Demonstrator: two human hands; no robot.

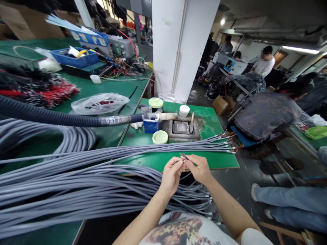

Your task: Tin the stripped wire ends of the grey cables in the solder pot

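My left hand (pixel 171 175) and my right hand (pixel 200 169) meet just in front of the green table's near edge (pixel 224 160). Both pinch the stripped end of one grey cable (pixel 184 157), whose thin coloured wires stick up between the fingertips. A thick bundle of grey cables (pixel 76 190) runs from the left across the table and under my hands. More grey cables (pixel 194 144) lie on the table with their stripped tips fanned out to the right.
Behind the cables sit a solder pot (pixel 182 128), a blue box (pixel 150 125), white-lidded jars (pixel 184 110) and a round lid (pixel 160 136). A corrugated dark hose (pixel 51 117) crosses from the left. People work at benches on the right, beyond a white pillar (pixel 178 47).
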